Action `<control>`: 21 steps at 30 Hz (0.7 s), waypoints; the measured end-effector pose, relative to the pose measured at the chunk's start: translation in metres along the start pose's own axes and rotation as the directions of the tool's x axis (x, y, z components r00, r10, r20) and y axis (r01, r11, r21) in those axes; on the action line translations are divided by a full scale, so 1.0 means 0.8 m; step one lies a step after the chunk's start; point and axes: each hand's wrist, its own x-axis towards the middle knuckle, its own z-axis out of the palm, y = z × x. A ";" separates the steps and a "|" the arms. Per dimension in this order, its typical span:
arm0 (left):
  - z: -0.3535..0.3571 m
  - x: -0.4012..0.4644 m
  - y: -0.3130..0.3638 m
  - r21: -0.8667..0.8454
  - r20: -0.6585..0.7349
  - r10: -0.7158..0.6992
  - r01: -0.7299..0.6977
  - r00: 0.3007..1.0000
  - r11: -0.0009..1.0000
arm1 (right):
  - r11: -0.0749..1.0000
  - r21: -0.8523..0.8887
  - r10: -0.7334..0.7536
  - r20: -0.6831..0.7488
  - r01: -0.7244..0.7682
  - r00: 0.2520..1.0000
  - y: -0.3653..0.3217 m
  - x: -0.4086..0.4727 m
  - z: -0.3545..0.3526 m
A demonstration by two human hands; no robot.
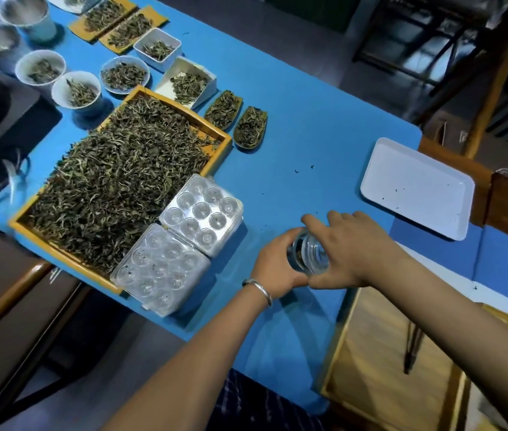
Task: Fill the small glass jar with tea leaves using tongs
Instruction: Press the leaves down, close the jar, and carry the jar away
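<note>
Both forearms reached over blue table (308, 126). Left hand (273, 269) & right hand (347, 253), fingers curled shut, gripped small glass jar (308, 255), tilted, near-empty. Best: set it upright near tea tray (17, 225); tongs (413, 346) lay apart, right.

2 hands (308, 259) grip glass jar (308, 255) | blue table (293, 135) | tea tray (221, 136) left

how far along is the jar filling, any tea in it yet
Early. Both hands, left hand and right hand, hold the small glass jar, which shows only a few leaves inside. The tongs lie unused on the wooden tray at right. Left: pick them up and move leaves from the big tea tray.
</note>
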 end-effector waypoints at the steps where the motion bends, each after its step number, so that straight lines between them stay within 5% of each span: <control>1: 0.000 0.000 0.000 -0.013 0.000 -0.002 0.002 1.000 1.000 | 1.000 0.001 0.014 0.018 -0.014 1.000 -0.003 0.004 0.001; 8: -0.001 -0.001 0.004 -0.039 0.008 -0.020 0.020 1.000 0.999 | 0.992 0.050 0.114 0.099 -0.120 0.989 -0.007 0.021 0.002; 13: 0.002 -0.002 0.012 -0.033 -0.011 -0.003 0.003 1.000 0.999 | 0.902 0.426 0.183 -0.222 -0.073 0.958 0.000 -0.013 0.027; 21: 0.006 0.000 0.005 -0.015 -0.011 0.010 -0.010 1.000 1.000 | 0.642 0.763 0.374 -0.399 0.078 0.837 -0.040 -0.011 0.078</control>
